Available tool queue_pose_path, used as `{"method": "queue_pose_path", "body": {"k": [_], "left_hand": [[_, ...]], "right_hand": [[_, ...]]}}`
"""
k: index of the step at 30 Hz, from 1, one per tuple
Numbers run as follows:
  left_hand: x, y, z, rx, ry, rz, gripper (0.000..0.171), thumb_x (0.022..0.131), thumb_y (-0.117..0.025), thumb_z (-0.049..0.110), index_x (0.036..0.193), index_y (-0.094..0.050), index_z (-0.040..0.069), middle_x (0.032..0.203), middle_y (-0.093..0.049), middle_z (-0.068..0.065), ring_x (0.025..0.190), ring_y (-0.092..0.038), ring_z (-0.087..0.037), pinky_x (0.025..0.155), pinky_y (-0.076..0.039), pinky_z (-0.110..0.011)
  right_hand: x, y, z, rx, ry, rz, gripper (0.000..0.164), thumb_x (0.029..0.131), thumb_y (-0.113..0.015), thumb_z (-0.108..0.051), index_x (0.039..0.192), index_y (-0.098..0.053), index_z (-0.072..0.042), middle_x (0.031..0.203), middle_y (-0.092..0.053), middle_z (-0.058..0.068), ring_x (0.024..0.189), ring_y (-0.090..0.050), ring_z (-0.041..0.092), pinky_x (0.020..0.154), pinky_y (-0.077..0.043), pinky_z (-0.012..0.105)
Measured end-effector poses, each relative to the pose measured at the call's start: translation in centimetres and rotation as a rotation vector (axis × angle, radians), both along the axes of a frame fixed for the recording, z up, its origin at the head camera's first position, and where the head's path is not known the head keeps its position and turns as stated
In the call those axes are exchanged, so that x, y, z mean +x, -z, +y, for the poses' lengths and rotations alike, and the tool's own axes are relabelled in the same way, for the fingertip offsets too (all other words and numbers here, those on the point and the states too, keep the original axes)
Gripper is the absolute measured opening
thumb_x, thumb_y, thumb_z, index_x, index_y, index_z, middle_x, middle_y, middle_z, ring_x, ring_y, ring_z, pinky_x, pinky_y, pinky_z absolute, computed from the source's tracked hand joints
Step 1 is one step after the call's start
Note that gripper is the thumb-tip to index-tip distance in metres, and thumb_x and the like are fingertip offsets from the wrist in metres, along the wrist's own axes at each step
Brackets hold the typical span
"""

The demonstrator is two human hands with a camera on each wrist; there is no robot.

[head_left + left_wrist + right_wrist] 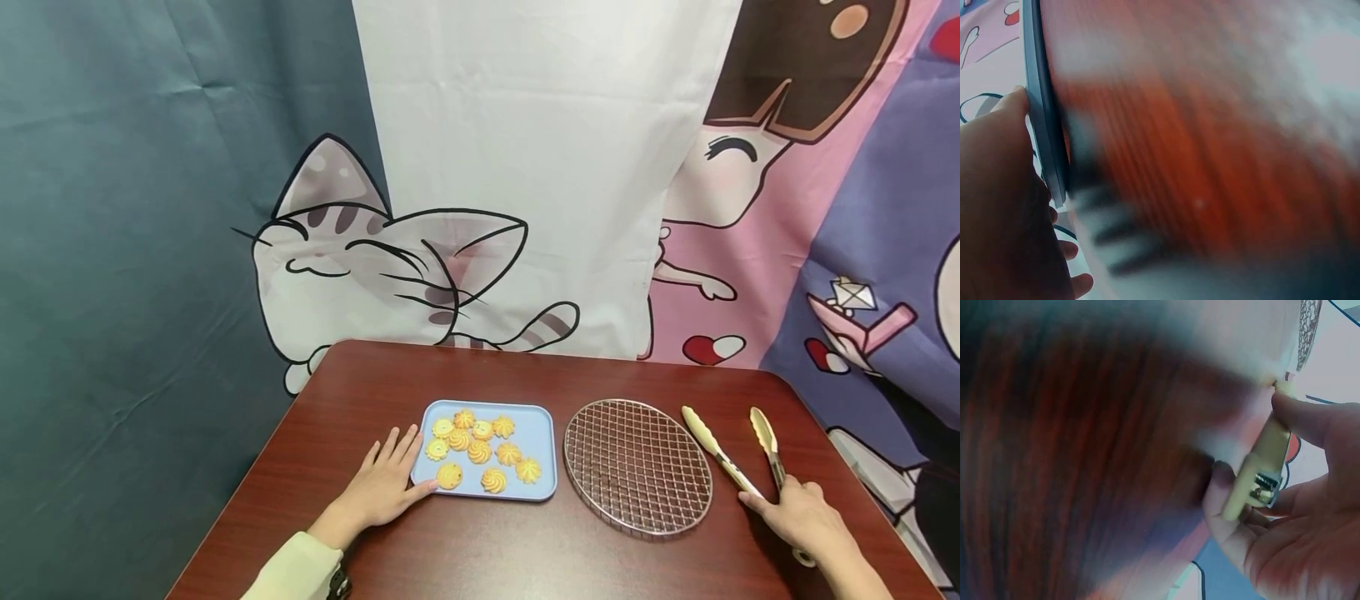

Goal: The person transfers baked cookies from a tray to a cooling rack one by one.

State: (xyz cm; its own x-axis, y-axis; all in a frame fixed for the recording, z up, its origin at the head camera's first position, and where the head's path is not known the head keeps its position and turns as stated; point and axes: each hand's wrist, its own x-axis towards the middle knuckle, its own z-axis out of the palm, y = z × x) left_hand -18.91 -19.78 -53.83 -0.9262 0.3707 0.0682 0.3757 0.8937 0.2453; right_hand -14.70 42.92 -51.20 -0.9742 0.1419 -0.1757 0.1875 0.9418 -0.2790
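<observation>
A light blue tray (536,490) with several piped cookies (479,452) on it lies near the middle of the table. My left hand (382,487) is at the tray's left end, fingers straight and spread. Its index finger touches the left side and its thumb lies at the near left corner. The tray's dark-looking side (1047,119) stands edge-on beside that hand in the left wrist view. At the right, my right hand (808,521) grips cream-tipped tongs (718,454) by the handles, their arms spread wide. The right wrist view shows the cream handle (1266,447) between thumb and curled fingers.
A round wire rack (637,467) lies between the tray and the tongs. All of it stands on a dark red wooden table (480,550). Behind the table's far edge hangs a cartoon-printed curtain (540,167).
</observation>
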Motion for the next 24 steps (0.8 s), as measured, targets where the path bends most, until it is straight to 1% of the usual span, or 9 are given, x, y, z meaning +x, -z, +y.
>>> {"method": "queue_pose_path", "body": {"k": [4,8,10,14,15,17,20,24], "left_hand": [[-0.04,-0.29,0.25,-0.022,-0.011,-0.013,0.091,0.095,-0.053,0.066,0.158,-0.033,0.003,0.164,-0.029,-0.016,0.151,-0.023,-0.044,0.115,-0.023,-0.066],[-0.11,-0.32,0.31,-0.04,-0.015,-0.026,0.093,0.095,-0.052,0.068,0.159,-0.031,0.004,0.165,-0.027,-0.016,0.151,-0.022,-0.044,0.116,-0.023,-0.066],[-0.15,-0.3,0.31,-0.049,-0.016,-0.026,0.093,0.095,-0.051,0.069,0.159,-0.03,0.005,0.166,-0.026,-0.015,0.151,-0.022,-0.043,0.116,-0.023,-0.065],[-0.26,-0.24,0.29,-0.055,-0.012,-0.024,0.094,0.095,-0.049,0.07,0.16,-0.029,0.005,0.166,-0.025,-0.013,0.152,-0.022,-0.043,0.116,-0.023,-0.065],[-0.29,-0.22,0.29,-0.056,-0.011,-0.024,0.093,0.095,-0.049,0.07,0.16,-0.029,0.005,0.166,-0.025,-0.013,0.152,-0.022,-0.043,0.116,-0.023,-0.065],[-0.34,-0.19,0.29,-0.058,-0.008,-0.029,0.093,0.095,-0.049,0.07,0.16,-0.029,0.006,0.167,-0.025,-0.012,0.152,-0.021,-0.043,0.117,-0.023,-0.065],[-0.33,-0.21,0.31,-0.052,-0.002,-0.038,0.092,0.096,-0.049,0.069,0.16,-0.029,0.006,0.167,-0.025,-0.012,0.151,-0.022,-0.044,0.116,-0.023,-0.065],[-0.29,-0.39,0.35,-0.055,-0.001,-0.048,0.092,0.095,-0.049,0.07,0.16,-0.03,0.007,0.167,-0.026,-0.011,0.151,-0.023,-0.044,0.116,-0.023,-0.065]], "right_hand": [[0.15,-0.06,-0.21,-0.017,0.029,0.013,0.094,0.096,-0.056,-0.061,0.117,-0.041,0.029,0.096,-0.044,0.042,0.082,-0.055,0.059,0.07,-0.046,0.065],[0.44,-0.05,-0.29,-0.058,0.047,0.032,0.086,0.1,-0.051,-0.056,0.116,-0.037,0.027,0.099,-0.037,0.044,0.077,-0.056,0.06,0.069,-0.045,0.065],[0.56,-0.05,-0.31,-0.071,0.053,0.043,0.084,0.103,-0.048,-0.053,0.119,-0.033,0.028,0.1,-0.034,0.044,0.076,-0.056,0.061,0.068,-0.044,0.065],[0.63,-0.21,-0.4,-0.076,0.074,0.052,0.091,0.104,-0.041,-0.054,0.133,-0.021,0.03,0.105,-0.029,0.044,0.079,-0.055,0.065,0.071,-0.044,0.067],[0.61,-0.29,-0.42,-0.076,0.08,0.053,0.093,0.104,-0.041,-0.055,0.134,-0.019,0.03,0.106,-0.028,0.044,0.08,-0.055,0.065,0.071,-0.044,0.067],[0.56,-0.4,-0.43,-0.08,0.101,0.044,0.096,0.103,-0.04,-0.058,0.136,-0.018,0.029,0.109,-0.028,0.045,0.082,-0.054,0.066,0.072,-0.043,0.067],[0.53,-0.55,-0.42,-0.079,0.142,0.038,0.095,0.101,-0.041,-0.062,0.137,-0.022,0.025,0.111,-0.029,0.044,0.086,-0.054,0.066,0.071,-0.044,0.066],[0.53,-0.82,-0.29,-0.078,0.189,0.074,0.092,0.099,-0.045,-0.062,0.138,-0.027,0.019,0.113,-0.033,0.043,0.087,-0.053,0.067,0.067,-0.044,0.064]]}}
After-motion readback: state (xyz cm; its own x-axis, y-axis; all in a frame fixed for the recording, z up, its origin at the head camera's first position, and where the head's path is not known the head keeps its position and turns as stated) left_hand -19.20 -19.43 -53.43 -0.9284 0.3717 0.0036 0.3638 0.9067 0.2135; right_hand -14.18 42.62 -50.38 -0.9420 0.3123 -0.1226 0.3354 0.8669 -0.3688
